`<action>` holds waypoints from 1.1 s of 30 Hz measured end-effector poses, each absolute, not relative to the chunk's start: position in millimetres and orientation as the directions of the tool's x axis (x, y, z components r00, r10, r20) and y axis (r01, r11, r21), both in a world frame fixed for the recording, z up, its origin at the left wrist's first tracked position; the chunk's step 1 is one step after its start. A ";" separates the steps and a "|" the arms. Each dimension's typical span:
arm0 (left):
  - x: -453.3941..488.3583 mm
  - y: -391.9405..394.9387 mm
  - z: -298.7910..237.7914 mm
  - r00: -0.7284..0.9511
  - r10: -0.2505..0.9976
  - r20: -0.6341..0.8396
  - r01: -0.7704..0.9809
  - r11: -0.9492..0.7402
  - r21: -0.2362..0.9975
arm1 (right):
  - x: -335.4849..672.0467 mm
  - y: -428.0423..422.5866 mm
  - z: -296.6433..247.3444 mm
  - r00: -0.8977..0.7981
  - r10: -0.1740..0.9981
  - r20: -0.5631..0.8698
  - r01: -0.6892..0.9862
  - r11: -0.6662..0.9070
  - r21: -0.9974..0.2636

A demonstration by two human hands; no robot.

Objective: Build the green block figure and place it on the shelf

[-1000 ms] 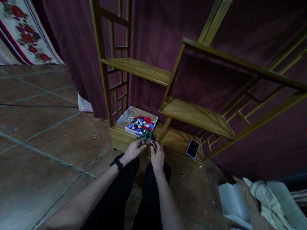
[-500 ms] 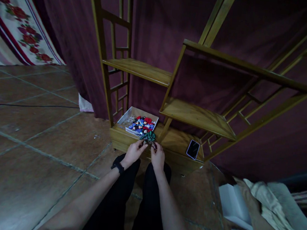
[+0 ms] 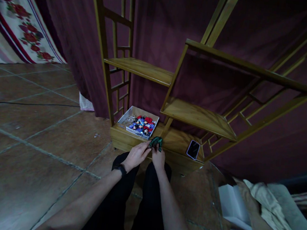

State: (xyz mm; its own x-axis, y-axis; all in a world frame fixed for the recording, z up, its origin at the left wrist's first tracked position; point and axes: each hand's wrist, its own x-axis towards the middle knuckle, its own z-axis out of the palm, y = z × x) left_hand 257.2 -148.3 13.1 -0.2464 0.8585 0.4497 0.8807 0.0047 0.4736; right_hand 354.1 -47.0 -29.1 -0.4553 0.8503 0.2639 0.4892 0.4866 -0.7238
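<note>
A shiny dark green gathered cloth piece (image 3: 156, 143), perhaps a bow or hair ornament, is between my two hands, with dark brown showing under it. My left hand (image 3: 136, 154), with a black band on the wrist, is closed at the piece's left side. My right hand (image 3: 158, 158) grips it from below, its fingertips partly hidden by the green cloth. Just beyond sits an open white box (image 3: 137, 134) holding several small red, blue and black figures (image 3: 142, 124) and some clear plastic at its left end.
The box stands on the low base of a wooden shelf unit (image 3: 138, 69). A phone (image 3: 193, 149) lies on the same base, to the right. Dark red curtains (image 3: 156, 28) hang behind. White boxes (image 3: 235, 206) and crumpled cloth (image 3: 274, 210) are on the floor at right.
The green piece has turned and shifted slightly right, away from the box's front edge. My left hand has moved right, closer to my right hand.
</note>
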 end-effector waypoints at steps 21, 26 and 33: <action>251.7 -146.1 18.8 0.072 0.917 0.393 0.996 -0.046 -0.075 | 354.0 -32.1 -42.9 -0.319 0.872 0.372 0.053 0.408 -0.911; 247.1 -144.8 15.2 0.075 0.903 0.423 0.996 -0.049 -0.071 | 352.0 -31.9 -38.9 -0.332 0.859 0.390 0.070 0.435 -0.898; 243.0 -145.0 10.6 0.048 0.891 0.451 0.999 -0.034 -0.039 | 351.7 -34.1 -36.5 -0.328 0.867 0.376 0.119 0.433 -0.894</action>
State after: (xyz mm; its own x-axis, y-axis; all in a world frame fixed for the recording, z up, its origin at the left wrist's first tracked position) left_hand 243.0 -145.0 10.6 0.0479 0.8914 0.4506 0.9987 -0.0339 -0.0391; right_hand 351.7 -34.1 -36.5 -0.3278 0.8667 0.3759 0.1191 0.4326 -0.8937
